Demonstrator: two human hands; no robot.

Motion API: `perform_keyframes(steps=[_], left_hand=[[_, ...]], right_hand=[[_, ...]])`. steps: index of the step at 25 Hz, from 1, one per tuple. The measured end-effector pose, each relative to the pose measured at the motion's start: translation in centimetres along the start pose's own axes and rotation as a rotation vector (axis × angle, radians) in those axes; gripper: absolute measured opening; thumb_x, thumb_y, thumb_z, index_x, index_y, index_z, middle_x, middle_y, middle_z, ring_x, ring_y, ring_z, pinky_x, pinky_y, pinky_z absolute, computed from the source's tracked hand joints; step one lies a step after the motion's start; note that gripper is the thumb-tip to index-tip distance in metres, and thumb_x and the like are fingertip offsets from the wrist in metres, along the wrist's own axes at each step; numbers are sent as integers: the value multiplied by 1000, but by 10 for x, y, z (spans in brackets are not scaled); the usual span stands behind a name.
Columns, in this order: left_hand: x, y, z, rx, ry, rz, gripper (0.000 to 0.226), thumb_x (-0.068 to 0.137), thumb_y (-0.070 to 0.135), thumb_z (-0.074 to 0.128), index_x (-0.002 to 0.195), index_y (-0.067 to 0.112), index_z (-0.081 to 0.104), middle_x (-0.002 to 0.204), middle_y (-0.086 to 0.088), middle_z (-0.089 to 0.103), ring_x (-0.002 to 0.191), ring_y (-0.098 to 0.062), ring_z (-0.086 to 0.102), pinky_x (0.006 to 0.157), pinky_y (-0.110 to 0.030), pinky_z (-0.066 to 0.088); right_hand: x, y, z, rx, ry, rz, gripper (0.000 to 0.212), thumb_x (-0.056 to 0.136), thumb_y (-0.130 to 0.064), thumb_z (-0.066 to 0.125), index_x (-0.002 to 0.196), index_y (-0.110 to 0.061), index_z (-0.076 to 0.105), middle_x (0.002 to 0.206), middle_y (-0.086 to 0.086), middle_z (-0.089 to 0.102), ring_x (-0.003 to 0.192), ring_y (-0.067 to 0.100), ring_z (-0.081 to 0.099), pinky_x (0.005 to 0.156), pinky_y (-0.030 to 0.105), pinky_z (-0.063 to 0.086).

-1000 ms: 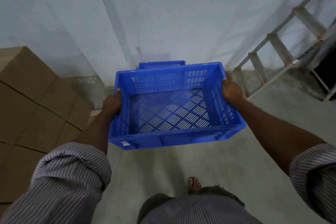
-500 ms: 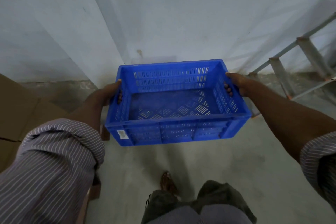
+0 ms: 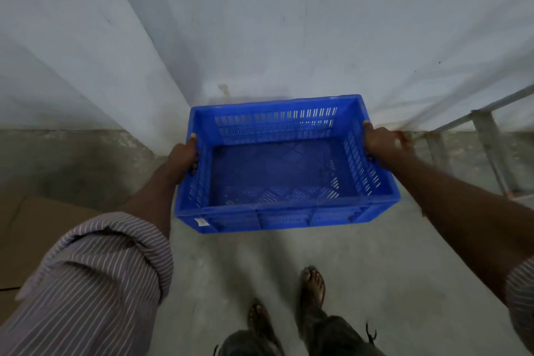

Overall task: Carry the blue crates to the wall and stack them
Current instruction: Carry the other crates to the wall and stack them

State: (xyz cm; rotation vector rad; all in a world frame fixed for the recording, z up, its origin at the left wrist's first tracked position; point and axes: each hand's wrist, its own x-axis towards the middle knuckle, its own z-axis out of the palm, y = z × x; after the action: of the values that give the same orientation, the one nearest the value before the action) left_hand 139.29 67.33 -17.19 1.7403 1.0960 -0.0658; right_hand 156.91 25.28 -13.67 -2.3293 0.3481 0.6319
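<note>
Though smeared by motion blur, shows plainly a blue crate [image 3: 277, 170] held off the concrete floor [image 3: 390, 269], close before the corner of a pale wall [image 3: 289, 23]. Clamped at its two short ends by both hands, set well apart: left hand [image 3: 185, 157] curled over the left rim, fingertips showing inside the slotted side; right hand [image 3: 381, 144] wrapped on the right rim, thumb on top. Hides whatever lies beneath behind its lattice base. Bears a small white label [image 3: 200, 222] at the near left corner, print too small to read. Cuts off a brown cardboard box [image 3: 34, 228] at the left edge and a grey metal ladder [image 3: 488, 136] at the right. Crops striped sleeves [image 3: 95, 283] at both sides and, along the bottom, dark trouser legs above two sandalled feet [image 3: 313, 286], dim in shadow.
</note>
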Motion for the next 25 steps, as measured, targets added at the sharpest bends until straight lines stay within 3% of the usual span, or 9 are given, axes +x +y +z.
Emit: perform_keyframes(steps=[2, 5, 9, 12, 16, 18, 20, 22, 25], left_hand=[[29, 5, 8, 46, 62, 38, 63, 101, 62, 42, 80, 5, 59, 62, -13, 54, 48, -25, 50, 52, -31, 44], [80, 16, 18, 127, 119, 113, 66, 95, 70, 38, 100, 6, 56, 84, -19, 63, 64, -31, 61, 61, -38, 53], [167, 3, 30, 195, 98, 204, 65, 91, 71, 39, 114, 11, 42, 113, -30, 64, 97, -49, 66, 85, -57, 57], [174, 5, 45, 318, 120, 318, 52, 105, 50, 39, 121, 1, 43, 120, -34, 60, 106, -50, 61, 91, -51, 51], [235, -14, 60, 358, 162, 388, 50, 104, 49, 40, 118, 1, 45, 116, -34, 62, 100, -49, 65, 89, -52, 54], [278, -23, 63, 351, 134, 380, 62, 96, 57, 43, 118, -1, 48, 108, -33, 65, 92, -48, 67, 82, -51, 57], [303, -26, 71, 346, 106, 369, 69, 88, 58, 42, 116, -5, 51, 95, -29, 67, 77, -44, 67, 71, -48, 56], [305, -29, 87, 311, 77, 387, 52, 97, 43, 42, 111, -6, 51, 81, -23, 63, 62, -34, 60, 61, -39, 52], [300, -36, 105, 248, 70, 412, 30, 102, 22, 41, 92, -4, 54, 78, -22, 56, 55, -27, 49, 52, -32, 43]], right_hand=[[13, -19, 6, -129, 77, -38, 55, 111, -43, 20, 97, 0, 53, 79, 17, 44, 78, 34, 42, 70, 38, 34], [56, -24, 31, -66, 195, -130, 66, 110, -46, 23, 122, 10, 55, 119, 31, 60, 112, 47, 56, 96, 47, 42], [111, -18, 79, -53, 287, -183, 59, 109, -45, 30, 125, 9, 50, 125, 35, 59, 116, 51, 56, 94, 49, 45], [148, -10, 115, -71, 315, -211, 54, 110, -41, 32, 124, 8, 49, 124, 34, 59, 113, 51, 57, 89, 48, 46], [197, -9, 148, -123, 244, -246, 39, 110, -18, 36, 123, 14, 53, 124, 38, 57, 115, 52, 56, 95, 47, 45], [221, -6, 158, -154, 223, -266, 21, 105, -6, 43, 104, 8, 59, 114, 34, 62, 105, 47, 61, 93, 47, 50], [240, -4, 164, -196, 248, -312, 32, 107, -15, 38, 78, -5, 50, 93, 22, 63, 79, 37, 60, 82, 43, 52], [256, 4, 168, -187, 268, -314, 42, 109, -23, 30, 70, -12, 41, 77, 13, 52, 62, 25, 48, 74, 36, 44], [262, 9, 172, -178, 275, -342, 41, 108, -21, 30, 70, -11, 42, 72, 10, 50, 59, 22, 47, 59, 32, 42]])
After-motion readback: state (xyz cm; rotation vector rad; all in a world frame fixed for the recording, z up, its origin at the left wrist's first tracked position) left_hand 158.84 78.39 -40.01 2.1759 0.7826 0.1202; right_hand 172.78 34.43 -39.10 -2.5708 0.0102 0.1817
